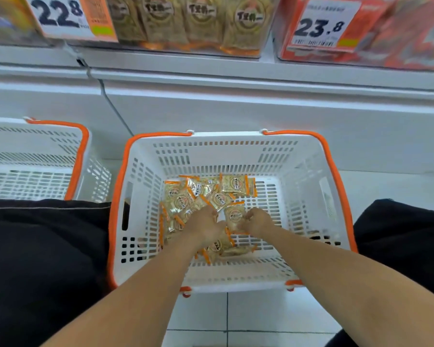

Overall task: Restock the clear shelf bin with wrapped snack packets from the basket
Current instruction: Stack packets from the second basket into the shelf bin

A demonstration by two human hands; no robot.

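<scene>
**Orange-trimmed basket, both hands down among the packets**

White slatted plastic forms the basket [308, 171], which sits on the pale floor tiles [256, 316] between the person's dark-clad knees, its orange handles folded down along the rim. Both bare forearms reach into it from the near side.

The left hand [206, 222] lies knuckles-up on the heap of snack packets [198, 196], its fingers curled down into the wrappers; they seem to be gathering one or more packets, though the fingertips are hidden under the hand and the exact hold cannot be made out. The right hand [258, 221] is just beside it, fingers bent, pinching the edge of a single packet [234, 215] that lies between the two hands. Most of the packets spread beyond and to the left of the left fingers, toward the far wall of the basket; a few more lie beneath the left wrist, nearer the person. Each is a clear golden wrapper with orange sealed ends and a round printed label.

Up above, well beyond the fingers, the clear shelf bin [266, 50] on the white shelf holds upright packets of the same kind. A price card reading 22.8 [60, 13] hangs to its left, another reading 23.8 [321, 25] to its right on a bin of orange packs. A second white basket [35, 156] stands left of the first.
</scene>
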